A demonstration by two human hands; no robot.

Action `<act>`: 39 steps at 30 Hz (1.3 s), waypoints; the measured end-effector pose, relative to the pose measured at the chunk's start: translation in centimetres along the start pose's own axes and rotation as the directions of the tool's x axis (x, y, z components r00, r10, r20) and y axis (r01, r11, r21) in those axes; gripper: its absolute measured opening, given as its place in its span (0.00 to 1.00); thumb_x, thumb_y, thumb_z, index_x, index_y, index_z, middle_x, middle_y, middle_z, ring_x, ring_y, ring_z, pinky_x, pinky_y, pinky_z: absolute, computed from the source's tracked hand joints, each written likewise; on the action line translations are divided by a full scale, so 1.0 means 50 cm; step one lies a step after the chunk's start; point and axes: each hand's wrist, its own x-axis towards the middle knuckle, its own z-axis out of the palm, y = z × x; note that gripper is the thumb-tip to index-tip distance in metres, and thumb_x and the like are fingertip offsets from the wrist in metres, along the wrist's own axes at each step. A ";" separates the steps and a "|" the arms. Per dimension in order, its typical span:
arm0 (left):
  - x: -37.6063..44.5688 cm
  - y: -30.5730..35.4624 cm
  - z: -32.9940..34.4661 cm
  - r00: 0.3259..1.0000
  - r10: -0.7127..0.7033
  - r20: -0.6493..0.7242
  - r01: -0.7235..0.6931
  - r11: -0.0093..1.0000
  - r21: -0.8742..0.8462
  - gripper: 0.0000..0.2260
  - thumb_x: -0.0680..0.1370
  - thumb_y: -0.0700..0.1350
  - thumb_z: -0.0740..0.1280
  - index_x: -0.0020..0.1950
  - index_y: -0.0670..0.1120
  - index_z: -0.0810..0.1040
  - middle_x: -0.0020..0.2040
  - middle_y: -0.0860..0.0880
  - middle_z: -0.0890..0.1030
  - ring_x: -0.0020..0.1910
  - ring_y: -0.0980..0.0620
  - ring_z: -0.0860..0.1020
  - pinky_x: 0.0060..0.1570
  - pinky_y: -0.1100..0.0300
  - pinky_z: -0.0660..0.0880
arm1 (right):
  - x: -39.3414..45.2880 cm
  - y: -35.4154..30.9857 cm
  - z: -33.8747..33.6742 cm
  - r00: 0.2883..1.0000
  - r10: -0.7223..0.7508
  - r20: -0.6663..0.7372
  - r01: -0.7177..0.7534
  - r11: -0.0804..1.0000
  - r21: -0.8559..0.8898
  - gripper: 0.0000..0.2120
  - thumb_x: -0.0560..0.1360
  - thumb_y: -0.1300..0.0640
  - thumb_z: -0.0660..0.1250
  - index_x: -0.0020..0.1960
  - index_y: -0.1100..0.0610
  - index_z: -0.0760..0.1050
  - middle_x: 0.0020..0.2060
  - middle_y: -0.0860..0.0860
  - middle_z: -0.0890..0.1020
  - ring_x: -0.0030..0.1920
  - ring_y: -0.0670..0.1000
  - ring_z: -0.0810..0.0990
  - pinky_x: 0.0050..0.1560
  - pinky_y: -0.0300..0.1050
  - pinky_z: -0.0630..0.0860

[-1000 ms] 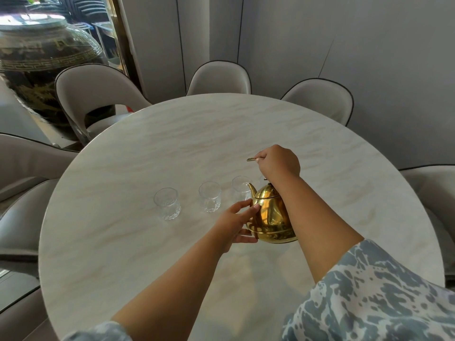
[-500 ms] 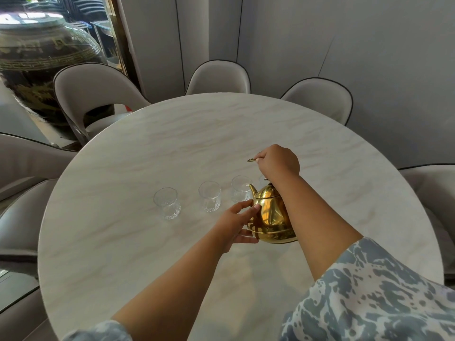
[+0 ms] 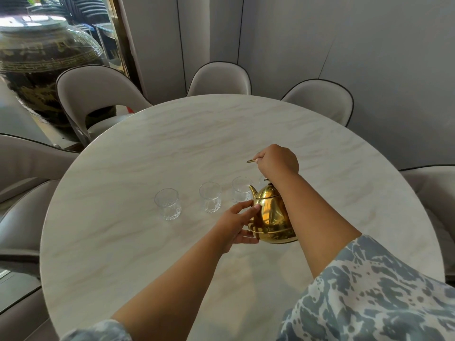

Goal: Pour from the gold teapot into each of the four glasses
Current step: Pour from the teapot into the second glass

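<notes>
Overhead, we grip the gold teapot (image 3: 270,215) handle in our fisted right hand (image 3: 278,162), while our left hand (image 3: 236,225) spreads its fingers flat against the pot's side. Its spout hangs beside the third glass (image 3: 241,191) on the counter (image 3: 147,254); two more glasses (image 3: 168,204) stand left.

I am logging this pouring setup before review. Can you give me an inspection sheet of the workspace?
Surface: round marble table, looks dry.
Job's things: gold teapot raised and tilted, spout toward third glass; left glass and second glass upright, look empty; fourth glass mostly hidden.
Clutter: nothing seen.
Grippers: right hand grips the handle; left hand steadies the pot's side.
Cables: nothing seen.
Surroundings: grey chairs around the table, dark jar far left, grey wall panels.
</notes>
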 end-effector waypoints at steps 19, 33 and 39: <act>-0.004 0.000 0.001 1.000 0.003 0.009 -0.003 1.000 -0.009 0.25 0.77 0.53 0.70 0.72 0.50 0.72 0.55 0.39 0.80 0.46 0.39 0.85 0.48 0.47 0.84 | 0.022 -0.004 0.006 0.999 0.030 0.045 -0.026 0.997 -0.072 0.10 0.77 0.60 0.65 0.54 0.54 0.84 0.48 0.53 0.85 0.46 0.56 0.83 0.38 0.43 0.77; -0.002 -0.003 0.002 1.000 0.005 -0.004 -0.005 1.000 0.011 0.24 0.77 0.53 0.70 0.72 0.50 0.73 0.56 0.39 0.80 0.49 0.38 0.85 0.47 0.47 0.84 | 0.004 0.006 -0.002 1.000 0.003 0.012 -0.002 0.998 -0.055 0.13 0.78 0.61 0.64 0.57 0.51 0.83 0.50 0.53 0.86 0.48 0.56 0.83 0.39 0.43 0.77; 0.004 -0.012 -0.005 1.000 0.009 -0.028 -0.008 1.000 0.028 0.25 0.75 0.50 0.73 0.72 0.52 0.73 0.51 0.43 0.83 0.45 0.43 0.84 0.47 0.48 0.83 | -0.056 0.045 0.014 0.993 -0.019 -0.118 0.035 0.990 0.136 0.13 0.80 0.56 0.63 0.61 0.53 0.81 0.55 0.52 0.85 0.51 0.55 0.84 0.43 0.42 0.75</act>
